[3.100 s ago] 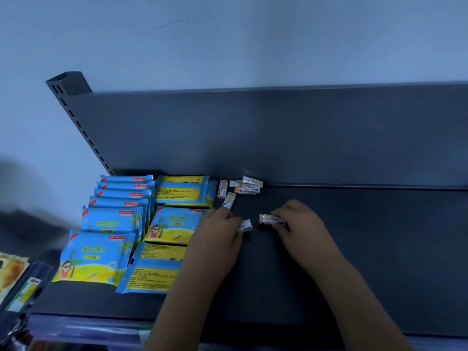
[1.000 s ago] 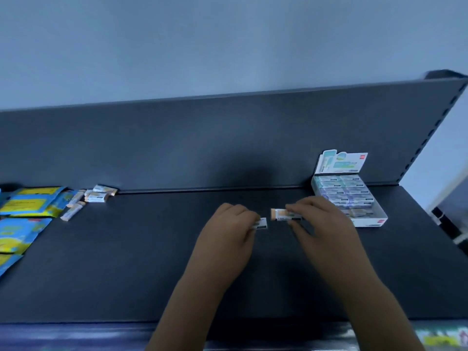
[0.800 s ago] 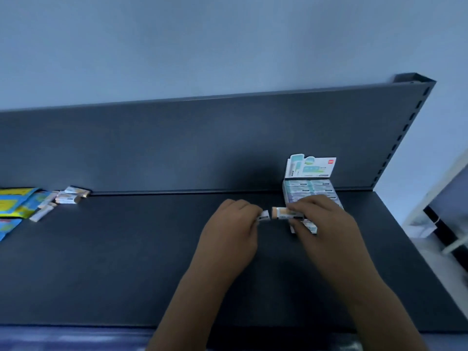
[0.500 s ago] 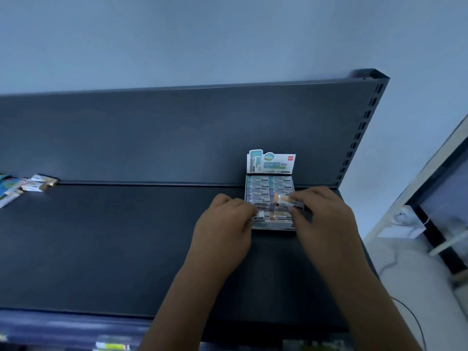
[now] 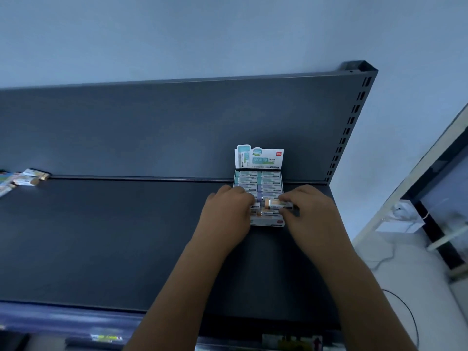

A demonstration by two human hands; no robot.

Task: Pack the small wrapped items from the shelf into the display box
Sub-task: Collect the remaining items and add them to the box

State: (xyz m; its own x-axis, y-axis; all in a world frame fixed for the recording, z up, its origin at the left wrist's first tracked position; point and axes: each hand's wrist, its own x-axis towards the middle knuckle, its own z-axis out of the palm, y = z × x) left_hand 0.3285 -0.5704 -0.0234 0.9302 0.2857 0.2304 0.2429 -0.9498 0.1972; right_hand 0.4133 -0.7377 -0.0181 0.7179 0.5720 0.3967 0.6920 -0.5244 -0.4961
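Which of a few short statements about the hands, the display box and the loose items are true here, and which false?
1. The right hand pinches a wrapped item over the display box. True.
2. The display box stands at the left end of the shelf. False: it stands near the right end, by the back panel.
3. Loose items lie at the shelf's far left. True.
4. The left hand lies flat, far from the box. False: its fingers curl round a second item at the box's left side.

Left hand (image 5: 226,214), right hand (image 5: 312,211) over display box (image 5: 268,222), wrapped item (image 5: 278,204) in each
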